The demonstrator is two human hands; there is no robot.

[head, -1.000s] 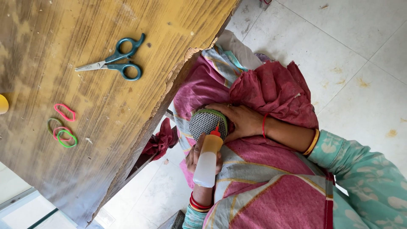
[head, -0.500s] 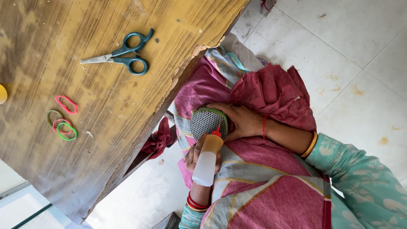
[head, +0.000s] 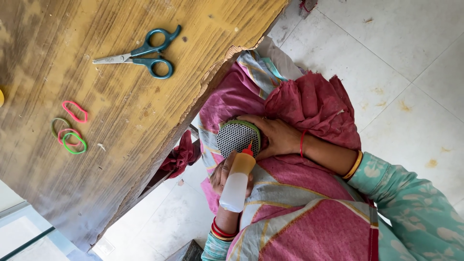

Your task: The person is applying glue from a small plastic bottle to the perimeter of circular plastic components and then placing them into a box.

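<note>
Glue bottle (head: 236, 184) with a red nozzle sits in the left hand (head: 223, 173), grip clenched around its body, tip touching the round perforated disc (head: 236, 138) on the lap. At two o'clock from the bottle, the right hand (head: 274, 137) cups the green-rimmed disc, fingers closed on its edge. Squeezing too hard could well flood the holes — glue might drip onto the pink cloth (head: 309, 104). Scissors (head: 142, 52) and rubber bands (head: 69, 128) lie on the table (head: 121, 116), at ten o'clock.

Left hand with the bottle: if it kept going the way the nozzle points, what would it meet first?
The round mesh pad held by the right hand. The left hand aims the bottle at it, nozzle seemingly at its rim.
</note>
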